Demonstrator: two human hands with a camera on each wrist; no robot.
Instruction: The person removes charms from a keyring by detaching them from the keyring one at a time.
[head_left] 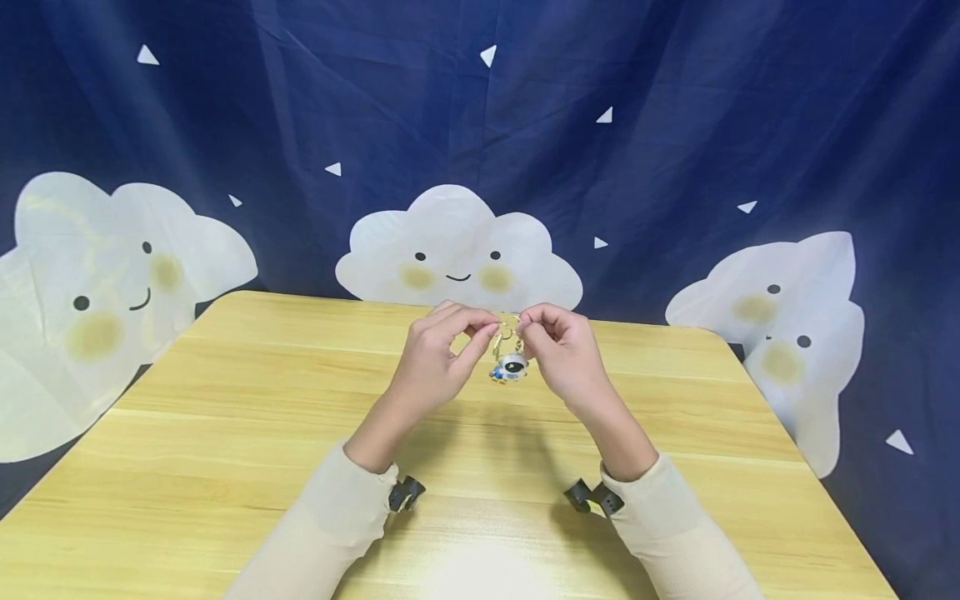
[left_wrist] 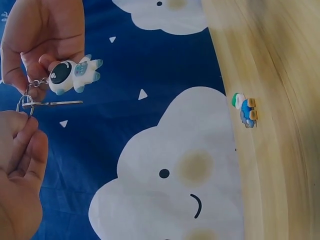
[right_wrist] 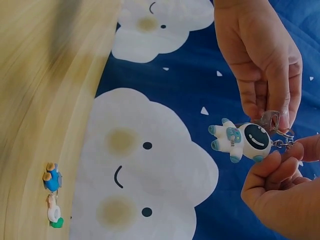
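Observation:
A small white astronaut keychain with a dark visor and pale blue trim hangs in the air from a short chain. Its metal key ring is stretched between both hands. My left hand pinches one side of the ring between thumb and forefinger. Beside those fingertips a thin metal key dangles, nearly edge-on in the left wrist view. My right hand pinches the other side, where ring and chain meet. Fingertips hide part of the ring.
On the wooden table lies a small blue figure with orange feet and a white-and-green part, half hidden behind the astronaut in the head view. A dark blue curtain with smiling clouds hangs behind the table's far edge.

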